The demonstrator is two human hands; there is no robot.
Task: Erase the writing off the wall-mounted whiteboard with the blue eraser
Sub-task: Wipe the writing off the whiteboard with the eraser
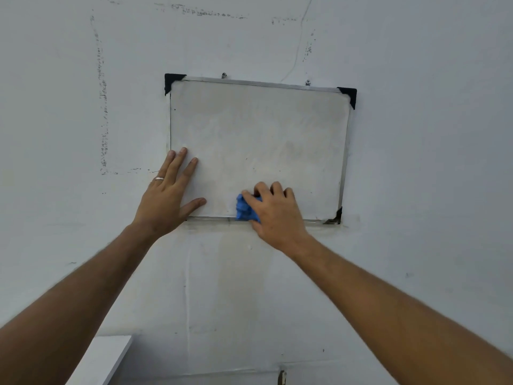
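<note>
A small whiteboard [258, 129] with a metal frame and black corner caps hangs on the wall. Its surface looks smudged grey with only a few tiny dark specks; no legible writing shows. My left hand [169, 195] lies flat with straight fingers on the board's lower left corner, a ring on one finger. My right hand [274, 215] grips the blue eraser [244, 208] and holds it against the board near the middle of the bottom edge. Most of the eraser is hidden under my fingers.
The pale wall [416, 162] around the board carries dark scuff lines to the left and above. Two small hooks hold the board's top edge. A white shelf corner [102, 359] juts out at the bottom left. A small fitting [282, 377] sits on the wall at the bottom centre.
</note>
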